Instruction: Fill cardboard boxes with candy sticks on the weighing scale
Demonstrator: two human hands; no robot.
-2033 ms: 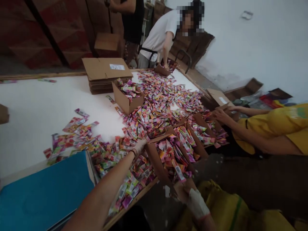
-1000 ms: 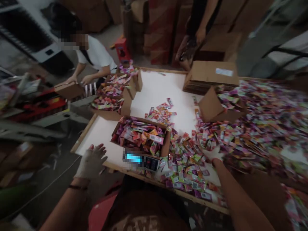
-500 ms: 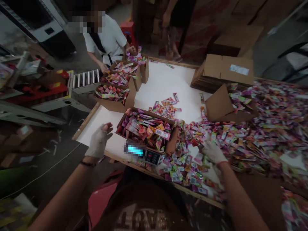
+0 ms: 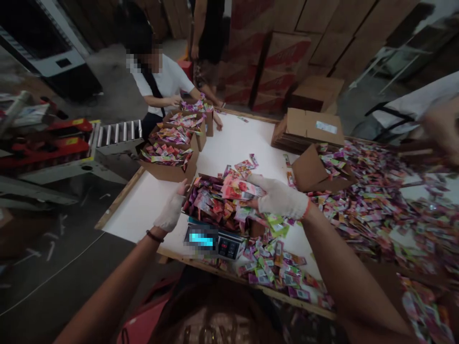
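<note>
My gloved right hand (image 4: 281, 197) holds a bunch of colourful sachets (image 4: 238, 188) over an open cardboard box (image 4: 215, 203) full of the same packets. That box sits on a digital scale (image 4: 215, 240) at the table's near edge. My gloved left hand (image 4: 171, 210) rests against the box's left side, fingers apart. Loose sachets (image 4: 279, 265) lie scattered on the white table (image 4: 143, 210) below my right forearm.
A large heap of sachets (image 4: 380, 200) covers the right of the table. Another open box (image 4: 315, 172) and a stack of flat cartons (image 4: 308, 129) stand behind. A seated person in white (image 4: 161, 81) works at filled boxes (image 4: 172, 153) far left, beside a roller conveyor (image 4: 118, 131).
My right hand has gathered sachets from the loose pile and carried them left over the box on the scale. My left hand has moved right to the box's side.
</note>
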